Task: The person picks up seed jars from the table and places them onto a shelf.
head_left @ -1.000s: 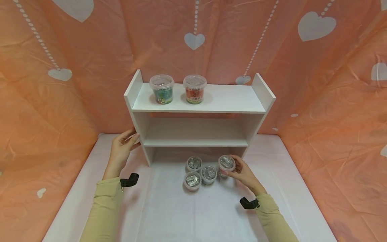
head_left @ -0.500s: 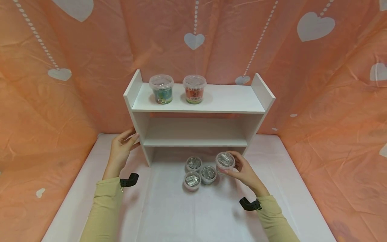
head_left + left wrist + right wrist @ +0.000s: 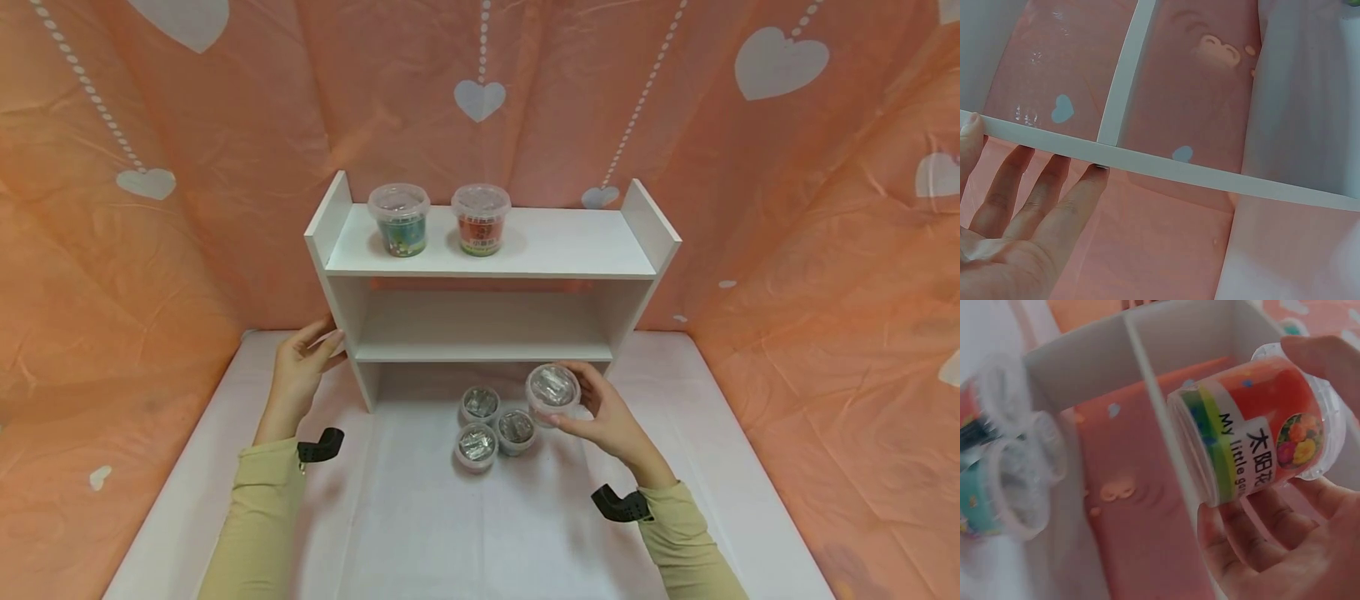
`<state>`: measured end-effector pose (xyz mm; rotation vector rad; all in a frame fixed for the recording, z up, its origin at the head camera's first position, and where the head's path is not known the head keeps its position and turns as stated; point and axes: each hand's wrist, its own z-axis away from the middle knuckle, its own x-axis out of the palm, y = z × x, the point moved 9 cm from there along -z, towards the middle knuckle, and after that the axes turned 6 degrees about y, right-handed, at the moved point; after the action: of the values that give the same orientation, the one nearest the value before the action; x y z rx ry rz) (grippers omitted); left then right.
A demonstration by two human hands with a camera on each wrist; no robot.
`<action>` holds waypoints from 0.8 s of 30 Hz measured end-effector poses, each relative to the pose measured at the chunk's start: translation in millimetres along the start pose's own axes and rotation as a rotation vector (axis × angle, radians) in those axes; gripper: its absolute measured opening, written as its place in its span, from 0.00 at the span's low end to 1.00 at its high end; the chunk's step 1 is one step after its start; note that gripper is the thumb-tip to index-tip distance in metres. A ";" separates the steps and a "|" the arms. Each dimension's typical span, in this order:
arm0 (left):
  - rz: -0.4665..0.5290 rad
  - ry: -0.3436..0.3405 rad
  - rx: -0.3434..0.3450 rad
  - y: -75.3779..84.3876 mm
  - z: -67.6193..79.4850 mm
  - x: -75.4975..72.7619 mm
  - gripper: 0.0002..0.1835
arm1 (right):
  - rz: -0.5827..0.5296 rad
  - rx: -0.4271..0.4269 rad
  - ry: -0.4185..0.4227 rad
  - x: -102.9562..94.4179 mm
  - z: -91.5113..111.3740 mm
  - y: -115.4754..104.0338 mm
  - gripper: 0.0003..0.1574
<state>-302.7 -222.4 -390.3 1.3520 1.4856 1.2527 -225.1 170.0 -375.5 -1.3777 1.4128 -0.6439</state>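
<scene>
Apparently, I count from afar two upright tubs [image 3: 481, 233] already atop the white shelf [image 3: 483, 327] and three clustered tubs [image 3: 476, 447] left on the worktop [image 3: 450, 542] before it, while the right hand [image 3: 606, 418] grips a red-labelled tub [image 3: 1254, 425] before it and the left hand [image 3: 298, 375], fingers extended, touches its left side.

We see much here only in part.
In the left wrist view, the edges cut off the left hand [image 3: 1016, 250] and the shelf [image 3: 1197, 175], and we cannot identify a green patch [image 3: 1352, 2] in the corner. In the right wrist view, three tubs [image 3: 1019, 494] blur, and the last printed word [image 3: 1239, 481] on the held tub [image 3: 1266, 412] curves out of sight. From the head camera, we find most lettering [image 3: 480, 242] on the upper tubs [image 3: 405, 237] too small to read.
</scene>
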 end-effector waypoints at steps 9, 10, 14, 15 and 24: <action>0.004 0.005 -0.005 1.1 0.2 0.5 0.25 | 0.001 0.000 0.023 -8.2 -10.5 -8.9 0.42; 0.001 0.005 -0.004 1.3 0.0 0.5 0.25 | -0.003 -0.007 0.024 -9.2 -11.7 -12.4 0.42; -0.002 0.006 -0.004 1.4 -0.3 0.3 0.26 | -0.010 -0.027 0.027 -13.7 -17.1 -24.4 0.42; -0.002 0.007 -0.004 1.4 -0.4 0.2 0.26 | -0.015 -0.034 0.025 -14.5 -18.6 -27.9 0.42; 0.038 0.001 -0.009 1.6 0.6 1.8 0.25 | -0.036 -0.067 0.055 -26.5 -33.0 -50.8 0.42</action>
<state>-302.1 -220.7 -388.7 1.3792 1.4590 1.2821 -239.1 175.8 -311.2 -1.4510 1.4678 -0.6678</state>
